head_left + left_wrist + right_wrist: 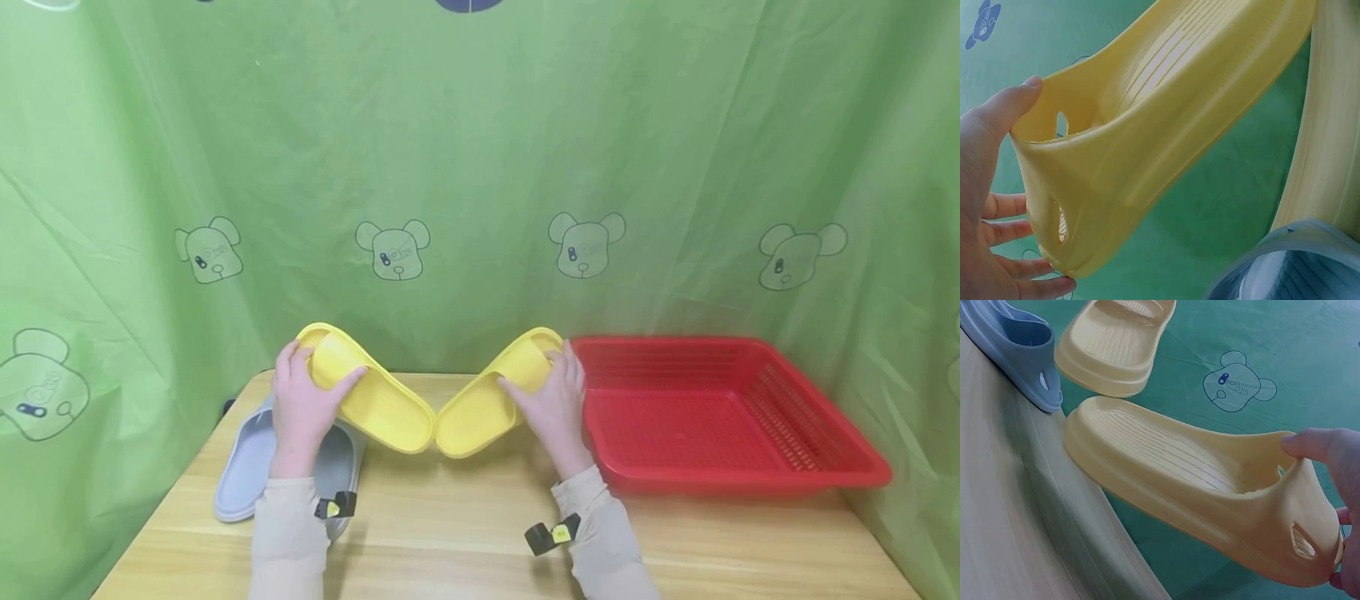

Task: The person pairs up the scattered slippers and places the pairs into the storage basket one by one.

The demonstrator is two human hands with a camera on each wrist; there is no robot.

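My left hand [303,400] grips one yellow slipper [390,414] by its strap end, thumb over the strap's edge and the other fingers along the toe. In the same way my right hand [553,400] holds the matching yellow slipper [472,419]. Both slippers are raised above the table, toes outward and up, heels slanting down and close together at the middle. The left wrist view shows the left yellow slipper [1116,181] from its side. Side holes show in the strap of the right yellow slipper [1191,469] in the right wrist view.
A pair of blue-grey slippers [243,475] stands on the wooden table [442,533] at the left, partly hidden behind my left forearm. On the right sits a red plastic basket [675,429] with perforated walls. Behind the table hangs a green curtain [487,150] with bear prints.
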